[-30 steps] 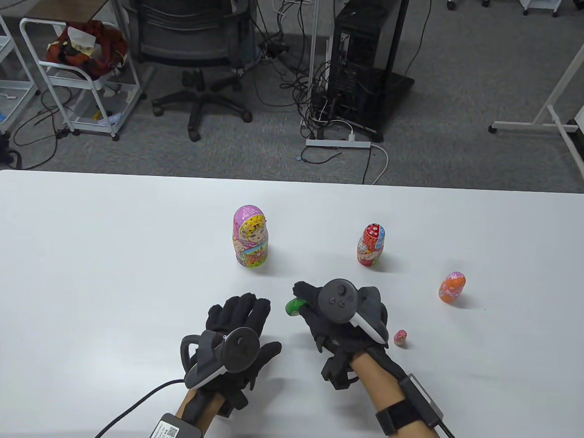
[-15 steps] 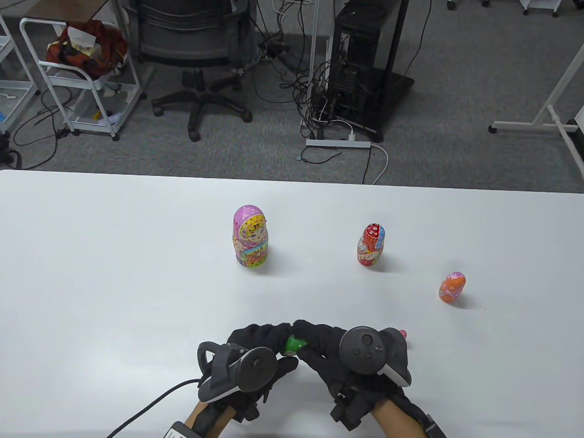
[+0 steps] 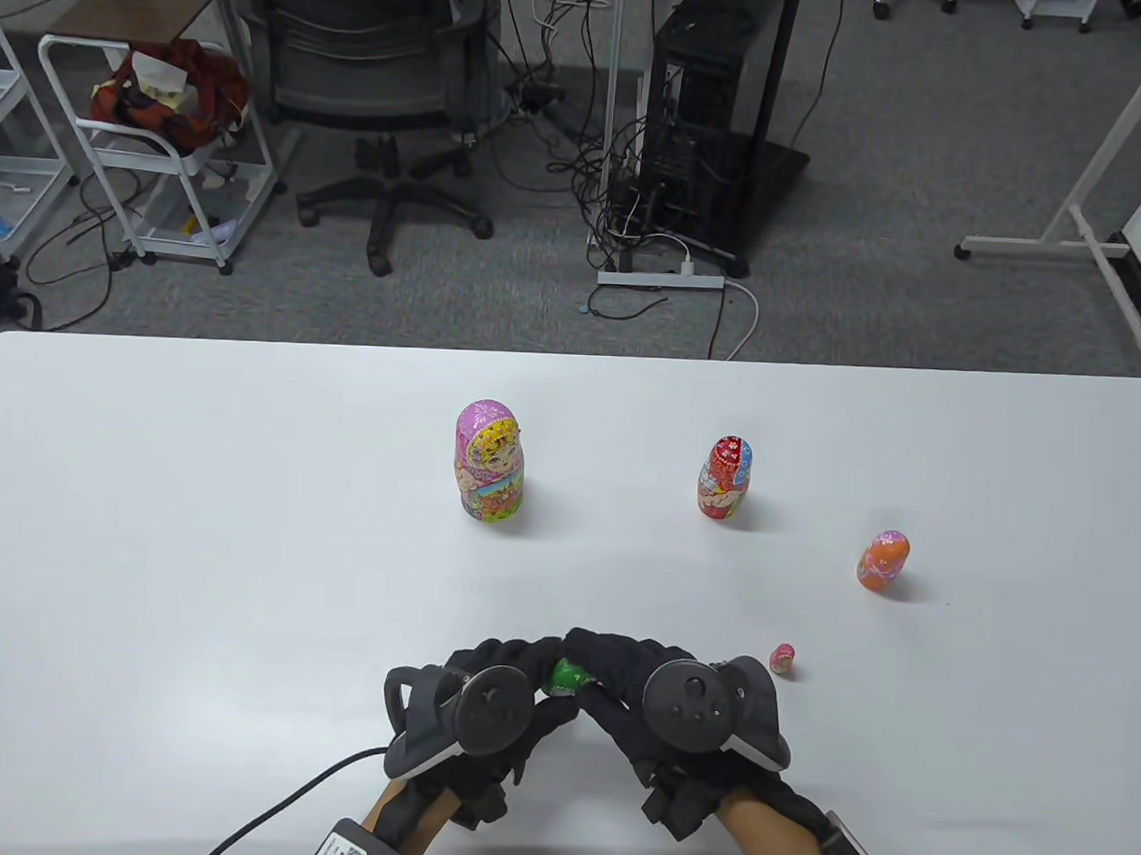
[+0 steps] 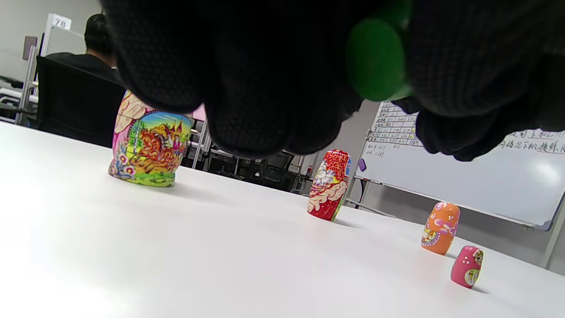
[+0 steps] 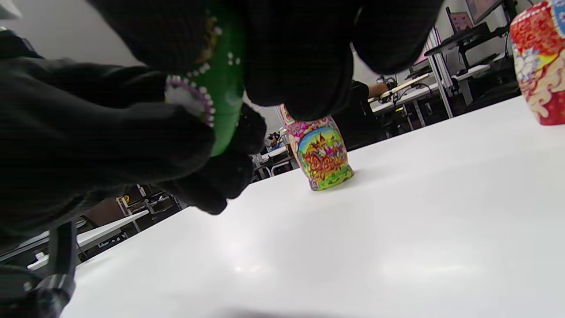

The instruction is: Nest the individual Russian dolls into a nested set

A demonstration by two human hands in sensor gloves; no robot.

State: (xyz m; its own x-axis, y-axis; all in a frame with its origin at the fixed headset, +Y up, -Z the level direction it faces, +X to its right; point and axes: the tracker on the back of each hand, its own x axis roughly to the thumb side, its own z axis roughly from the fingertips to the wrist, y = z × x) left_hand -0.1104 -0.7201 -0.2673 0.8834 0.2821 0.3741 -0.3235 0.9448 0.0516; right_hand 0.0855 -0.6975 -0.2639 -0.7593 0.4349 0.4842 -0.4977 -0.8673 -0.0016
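Observation:
Both gloved hands hold one small green doll (image 3: pixel 567 676) between them above the table's near edge. My left hand (image 3: pixel 511 664) grips its left end and my right hand (image 3: pixel 609 667) its right end. The doll shows green in the left wrist view (image 4: pixel 375 59) and in the right wrist view (image 5: pixel 223 84). The large pink doll (image 3: pixel 490 461) stands upright at mid-table, also seen in the left wrist view (image 4: pixel 150 145). The red doll (image 3: pixel 724 478) and the orange doll (image 3: pixel 883 560) stand further right. The tiny pink doll (image 3: pixel 783 658) stands just right of my right hand.
The white table (image 3: pixel 202 527) ends at a far edge, with an office chair (image 3: pixel 386 94), a computer tower (image 3: pixel 713 105) and cables on the floor beyond. A whiteboard (image 4: pixel 476 172) stands behind the table in the left wrist view.
A second ago only my right hand held the green doll, further out on the table. It came back toward the near edge, and my left hand moved in and took the doll's other end.

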